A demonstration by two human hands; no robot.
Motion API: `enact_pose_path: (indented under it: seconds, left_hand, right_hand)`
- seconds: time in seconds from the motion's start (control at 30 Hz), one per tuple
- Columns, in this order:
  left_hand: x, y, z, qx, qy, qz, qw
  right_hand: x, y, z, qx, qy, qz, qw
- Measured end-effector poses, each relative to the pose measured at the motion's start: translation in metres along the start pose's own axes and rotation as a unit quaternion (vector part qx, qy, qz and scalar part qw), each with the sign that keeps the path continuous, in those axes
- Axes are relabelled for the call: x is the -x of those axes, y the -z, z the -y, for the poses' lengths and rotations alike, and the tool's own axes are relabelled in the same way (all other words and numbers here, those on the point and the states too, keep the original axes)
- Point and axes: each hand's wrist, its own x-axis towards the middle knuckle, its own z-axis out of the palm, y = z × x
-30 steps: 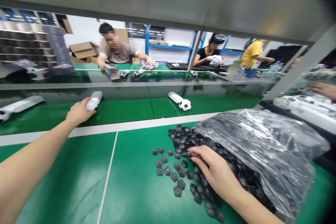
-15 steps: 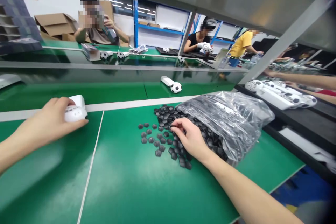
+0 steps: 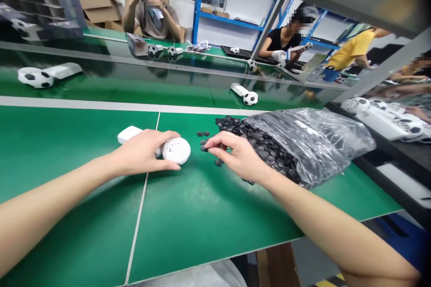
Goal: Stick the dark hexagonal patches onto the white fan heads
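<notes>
My left hand [image 3: 143, 151] is closed around a white device with a round, ball-shaped head [image 3: 177, 151] and a flat rectangular handle [image 3: 129, 134]. Small dark holes mark the head, which faces right. Thumb and forefinger of my right hand [image 3: 237, 154] pinch a small black pentagon piece [image 3: 203, 147] just to the right of the ball head, apart from it. Behind and beside the right hand lies a heap of black pentagon pieces [image 3: 269, 148], spilling from a clear plastic bag [image 3: 316, 136]. A few loose pieces lie near the fingertips; my hand hides others.
On the strip beyond the white ledge [image 3: 84, 105] lie finished-looking football-headed devices, one at left [image 3: 37, 77] and one at centre [image 3: 250, 98]. A black tray [image 3: 411, 161] with more white devices stands at right. Several people sit or stand across the line.
My left hand has brought the white device rightward, close to my right hand. The right hand has shifted left off the heap, still pinching a black piece. The view has turned left and down.
</notes>
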Motion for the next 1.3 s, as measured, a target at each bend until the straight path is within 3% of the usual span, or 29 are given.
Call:
enact_pose_path:
  seconds: [0.1, 0.23, 0.33, 0.57, 0.73, 0.83, 1.03, 1.3]
  left_hand:
    - [-0.004, -0.012, -0.019, -0.019, 0.082, -0.038, 0.996]
    - [-0.004, -0.019, -0.035, -0.032, 0.088, -0.036, 0.995]
    - [-0.003, -0.020, -0.037, -0.029, 0.098, -0.033, 0.994]
    - [0.003, -0.024, -0.033, 0.010, 0.074, -0.035, 0.997]
    - [0.004, -0.024, -0.029, 0.039, 0.068, -0.041, 0.996]
    - [0.004, -0.022, -0.030, 0.051, 0.077, -0.044, 0.995]
    - [0.003, -0.018, -0.034, 0.053, 0.101, -0.052, 0.992]
    - [0.002, -0.019, -0.034, 0.079, 0.092, -0.059, 0.991]
  right_hand:
    - [-0.009, -0.013, 0.012, -0.002, 0.057, 0.013, 0.998]
    - [-0.011, -0.029, 0.016, 0.011, 0.075, 0.030, 0.997]
    - [-0.007, -0.038, 0.015, 0.030, 0.063, 0.040, 0.997]
    - [-0.002, -0.050, 0.013, 0.131, 0.107, 0.042, 0.985]
    - [-0.001, -0.055, 0.008, 0.118, 0.113, -0.016, 0.986]
    - [0.000, -0.056, 0.004, 0.089, 0.095, -0.050, 0.990]
    - [0.000, -0.056, -0.002, 0.062, 0.037, 0.012, 0.997]
    - [0.002, -0.059, -0.003, 0.019, -0.003, -0.014, 1.000]
